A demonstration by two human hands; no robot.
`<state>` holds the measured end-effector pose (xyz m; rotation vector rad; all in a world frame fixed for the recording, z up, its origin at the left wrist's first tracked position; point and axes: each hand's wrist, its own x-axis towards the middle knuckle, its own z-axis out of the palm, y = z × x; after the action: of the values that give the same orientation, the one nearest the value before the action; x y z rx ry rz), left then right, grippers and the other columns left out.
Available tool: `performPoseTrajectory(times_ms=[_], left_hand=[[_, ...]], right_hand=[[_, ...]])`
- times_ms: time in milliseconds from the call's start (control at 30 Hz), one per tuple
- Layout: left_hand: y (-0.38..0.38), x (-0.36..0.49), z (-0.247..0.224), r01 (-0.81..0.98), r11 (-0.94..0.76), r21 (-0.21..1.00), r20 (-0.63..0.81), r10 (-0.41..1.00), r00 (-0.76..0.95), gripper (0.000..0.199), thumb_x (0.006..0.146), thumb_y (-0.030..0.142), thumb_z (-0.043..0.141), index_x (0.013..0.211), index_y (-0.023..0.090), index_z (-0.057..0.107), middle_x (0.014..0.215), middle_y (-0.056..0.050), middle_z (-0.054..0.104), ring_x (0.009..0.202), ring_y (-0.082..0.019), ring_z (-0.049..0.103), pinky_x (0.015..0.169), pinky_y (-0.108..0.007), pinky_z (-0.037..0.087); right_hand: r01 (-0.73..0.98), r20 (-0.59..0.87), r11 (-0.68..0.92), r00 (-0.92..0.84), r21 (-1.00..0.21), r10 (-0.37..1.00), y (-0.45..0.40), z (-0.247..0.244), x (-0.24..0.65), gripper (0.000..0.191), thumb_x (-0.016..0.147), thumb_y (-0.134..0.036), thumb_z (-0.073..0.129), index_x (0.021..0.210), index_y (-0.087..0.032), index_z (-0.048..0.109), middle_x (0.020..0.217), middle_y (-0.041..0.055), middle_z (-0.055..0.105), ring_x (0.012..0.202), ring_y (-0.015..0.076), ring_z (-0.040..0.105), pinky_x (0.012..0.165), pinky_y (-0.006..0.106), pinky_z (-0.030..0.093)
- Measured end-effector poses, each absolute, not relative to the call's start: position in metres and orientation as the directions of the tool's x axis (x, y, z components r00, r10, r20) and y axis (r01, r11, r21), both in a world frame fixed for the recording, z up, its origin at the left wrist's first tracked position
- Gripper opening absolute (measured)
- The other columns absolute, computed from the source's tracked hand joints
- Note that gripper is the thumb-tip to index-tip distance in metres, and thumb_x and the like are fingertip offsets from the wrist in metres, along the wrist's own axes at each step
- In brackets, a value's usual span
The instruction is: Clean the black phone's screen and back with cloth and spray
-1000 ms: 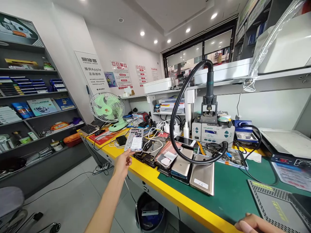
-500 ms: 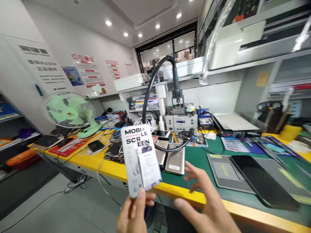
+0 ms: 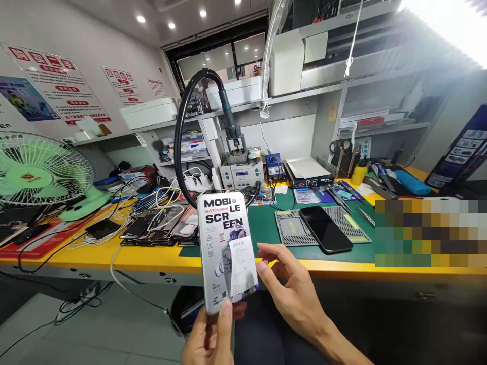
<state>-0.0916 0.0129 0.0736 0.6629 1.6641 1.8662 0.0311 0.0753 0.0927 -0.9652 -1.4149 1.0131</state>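
My left hand (image 3: 215, 332) grips the lower edge of a white box (image 3: 213, 253) printed "MOBILE SCREEN", thumb in front and fingers behind. A white paper slip (image 3: 243, 266) lies over the lower right of its front. The box is held upright in front of the bench's edge. To its right is my right hand (image 3: 291, 289), fingers curved and apart with nothing in them. Its fingertips are close to the box's right side; whether they touch it I cannot tell. Beyond that hand, a black smartphone (image 3: 326, 229) lies on a grey perforated mat (image 3: 294, 228).
Stacked phone parts (image 3: 155, 225) and white cables lie left on the yellow-edged bench (image 3: 152, 259). A green fan (image 3: 34, 175) stands far left. Behind the box rises a hot-air station (image 3: 242, 176) with a black hose (image 3: 178, 147). Tweezers (image 3: 338, 197) lie to the right.
My view has swung right, bringing the bench's right side into sight. My right hand has come closer to the box's right side. The box stays in my left hand.
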Motion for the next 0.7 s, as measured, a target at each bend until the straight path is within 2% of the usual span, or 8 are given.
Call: performPoseTrajectory(times_ms=[100,233,367,533,700], left_hand=[[0.01,-0.093,0.067,-0.124,-0.125,0.984,0.008,0.737,-0.676,0.03,0.07,0.05,0.08,0.079,0.022,0.076,0.065,-0.003,0.074,0.06,-0.02,0.067,0.068,-0.028,0.055],[0.006,-0.098,0.059,-0.192,-0.122,0.974,-0.005,0.832,-0.555,0.033,0.069,0.052,0.08,0.075,0.02,0.077,0.064,-0.006,0.074,0.07,-0.024,0.069,0.078,-0.034,0.055],[0.003,-0.094,0.058,-0.244,-0.08,0.966,-0.047,0.88,-0.474,0.034,0.07,0.049,0.08,0.084,0.018,0.077,0.064,-0.006,0.073,0.071,-0.025,0.069,0.077,-0.035,0.055],[0.001,-0.082,0.062,-0.247,-0.069,0.967,-0.036,0.917,-0.397,0.029,0.073,0.046,0.078,0.078,0.017,0.074,0.06,-0.006,0.071,0.064,-0.021,0.067,0.075,-0.031,0.053],[0.001,-0.074,0.068,-0.257,-0.048,0.965,-0.031,0.954,-0.298,0.032,0.075,0.046,0.076,0.079,0.015,0.07,0.059,-0.006,0.069,0.058,-0.02,0.064,0.063,-0.029,0.051]], right_hand=[[-0.14,0.169,0.146,-0.171,-0.979,0.971,0.069,0.093,0.03,0.036,0.093,-0.039,0.066,0.124,-0.023,0.06,0.106,0.0055,0.068,0.086,0.0166,0.063,0.074,0.029,0.053],[-0.325,0.075,-0.004,-0.231,-0.946,0.97,0.064,0.09,0.035,0.04,0.089,-0.043,0.069,0.119,-0.018,0.062,0.099,0.0065,0.07,0.083,0.0173,0.063,0.056,0.023,0.05],[-0.405,0.064,-0.017,-0.187,-0.914,0.98,0.056,0.091,0.049,0.039,0.086,-0.044,0.073,0.114,-0.018,0.066,0.096,0.0054,0.07,0.076,0.0149,0.061,0.053,0.022,0.048],[-0.447,0.068,-0.002,-0.14,-0.894,0.988,0.045,0.096,0.066,0.038,0.084,-0.04,0.076,0.113,-0.017,0.069,0.101,0.0071,0.072,0.074,0.0138,0.06,0.055,0.022,0.048],[-0.431,0.043,0.005,-0.078,-0.902,0.996,0.038,0.099,0.079,0.038,0.082,-0.04,0.078,0.113,-0.018,0.071,0.1,0.0068,0.073,0.074,0.0149,0.06,0.057,0.024,0.049]])
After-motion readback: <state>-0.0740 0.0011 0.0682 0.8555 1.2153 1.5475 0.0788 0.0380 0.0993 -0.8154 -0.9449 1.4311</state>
